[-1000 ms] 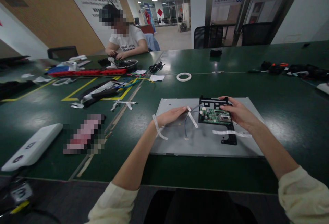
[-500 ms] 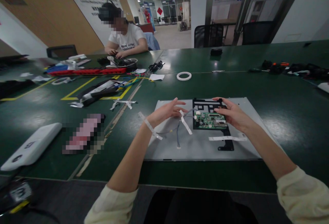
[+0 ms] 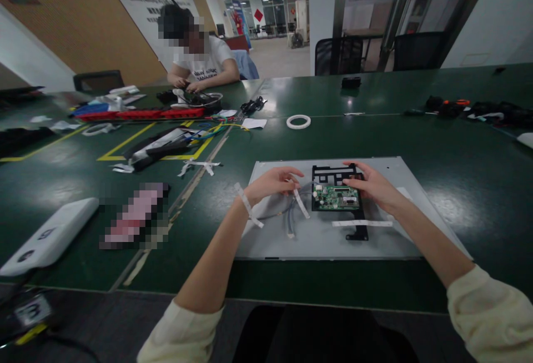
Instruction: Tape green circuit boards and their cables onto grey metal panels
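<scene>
A grey flat panel [image 3: 258, 246] lies on the green table in front of me. Over it is a black bracket [image 3: 361, 218] carrying a green circuit board [image 3: 339, 197]. My right hand [image 3: 377, 188] grips the bracket's upper right side, thumb on top and fingers at its far edge. Left of the board, my left hand [image 3: 275, 182] has its fingers curled together at a grey cable [image 3: 289, 221], partly hiding the pinch. A strip of white tape [image 3: 302, 205] hangs from the cable near these fingertips. Another tape strip [image 3: 362, 223] crosses the bracket's lower leg.
White tape clings to my left wrist [image 3: 245, 199]. A tape roll [image 3: 298, 122] lies beyond the panel. To the left are a pixelated phone-like object [image 3: 135, 216], a white device [image 3: 52, 235] and a black bundle with wires [image 3: 162, 146]. Another person [image 3: 204, 63] sits across the table.
The bracket and board have shifted slightly left, and the lower leg has swung left. My left fingers have curled closer together at the cable. The right hand keeps its hold.
</scene>
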A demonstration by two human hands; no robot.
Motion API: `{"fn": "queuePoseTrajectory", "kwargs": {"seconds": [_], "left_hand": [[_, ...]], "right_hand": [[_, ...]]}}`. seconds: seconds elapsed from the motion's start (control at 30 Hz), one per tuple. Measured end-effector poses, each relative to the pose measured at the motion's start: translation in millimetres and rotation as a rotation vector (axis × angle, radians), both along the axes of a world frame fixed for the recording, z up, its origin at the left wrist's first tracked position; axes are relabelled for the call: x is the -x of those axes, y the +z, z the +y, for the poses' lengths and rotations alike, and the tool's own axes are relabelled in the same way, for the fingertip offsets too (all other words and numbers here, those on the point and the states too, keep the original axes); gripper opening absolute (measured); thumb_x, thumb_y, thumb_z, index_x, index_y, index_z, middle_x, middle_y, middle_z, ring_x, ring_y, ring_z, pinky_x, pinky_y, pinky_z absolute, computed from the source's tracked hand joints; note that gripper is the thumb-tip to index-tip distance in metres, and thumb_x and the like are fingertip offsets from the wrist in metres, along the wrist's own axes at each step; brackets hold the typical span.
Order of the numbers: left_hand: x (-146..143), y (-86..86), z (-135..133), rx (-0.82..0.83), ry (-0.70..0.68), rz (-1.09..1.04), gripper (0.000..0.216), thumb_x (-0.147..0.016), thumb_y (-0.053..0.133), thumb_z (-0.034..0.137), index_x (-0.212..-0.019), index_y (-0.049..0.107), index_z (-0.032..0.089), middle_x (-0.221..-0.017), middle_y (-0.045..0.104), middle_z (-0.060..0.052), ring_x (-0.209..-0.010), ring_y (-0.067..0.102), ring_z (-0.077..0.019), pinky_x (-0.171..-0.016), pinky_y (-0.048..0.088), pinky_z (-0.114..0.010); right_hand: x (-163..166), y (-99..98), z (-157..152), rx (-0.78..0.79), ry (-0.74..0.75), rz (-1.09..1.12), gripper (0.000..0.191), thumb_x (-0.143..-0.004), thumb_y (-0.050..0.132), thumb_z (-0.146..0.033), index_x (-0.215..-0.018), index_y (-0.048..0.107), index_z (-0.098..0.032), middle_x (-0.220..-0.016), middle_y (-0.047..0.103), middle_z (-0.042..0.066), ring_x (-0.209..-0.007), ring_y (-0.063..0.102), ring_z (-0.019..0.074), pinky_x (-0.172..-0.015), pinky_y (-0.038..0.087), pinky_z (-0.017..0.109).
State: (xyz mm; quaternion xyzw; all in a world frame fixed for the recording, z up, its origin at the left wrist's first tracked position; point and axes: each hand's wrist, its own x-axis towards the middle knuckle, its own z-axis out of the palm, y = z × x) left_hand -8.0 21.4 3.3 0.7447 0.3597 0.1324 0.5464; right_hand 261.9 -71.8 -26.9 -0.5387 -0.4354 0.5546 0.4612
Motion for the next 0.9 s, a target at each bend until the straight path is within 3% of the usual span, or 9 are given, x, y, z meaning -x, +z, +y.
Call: {"fn": "queuePoseTrajectory", "kwargs": {"seconds": [0.17,0.5,0.73,0.9], "left_hand": [[-1,-2.9,1,-0.007,0.013,0.025,0.035,-0.077,0.060,0.032,-0.109,0.058,0.018,-0.087,0.067,-0.006,-0.070,0.062,-0.0140,-0.058,0.047,-0.025],[-3,-10.5,5,-0.047,0.031,0.007,0.032,-0.071,0.061,0.023,-0.102,0.059,0.018,-0.082,0.069,-0.005,-0.071,0.063,-0.0151,-0.058,0.046,-0.025],[-2,-7.9,6,-0.391,0.045,0.129,0.023,-0.075,0.056,0.025,-0.094,0.066,0.019,-0.084,0.070,-0.004,-0.081,0.064,-0.0186,-0.077,0.047,-0.031],[-11,-1.8,-5,-0.669,0.093,0.176,0.031,-0.081,0.051,0.027,-0.110,0.060,0.019,-0.115,0.061,-0.007,-0.108,0.054,-0.0232,-0.097,0.038,-0.039]], "right_hand": [[0,-2.9,4,-0.023,-0.023,-0.040,0.065,-0.067,0.070,-0.033,-0.126,0.045,-0.029,-0.084,0.059,0.000,-0.073,0.058,0.0154,-0.054,0.047,0.024],[1,-10.5,11,-0.110,-0.049,-0.225,0.061,-0.070,0.066,-0.036,-0.126,0.045,-0.027,-0.079,0.059,-0.001,-0.071,0.058,0.0155,-0.062,0.049,0.029],[-4,-23.3,19,-0.208,-0.033,-0.444,0.056,-0.075,0.061,-0.042,-0.126,0.048,-0.024,-0.081,0.062,0.002,-0.072,0.058,0.0165,-0.065,0.047,0.031],[-7,-27.7,23,-0.327,-0.077,-0.633,0.047,-0.077,0.059,-0.041,-0.120,0.055,-0.023,-0.095,0.063,0.005,-0.083,0.059,0.0186,-0.077,0.046,0.033]]}}
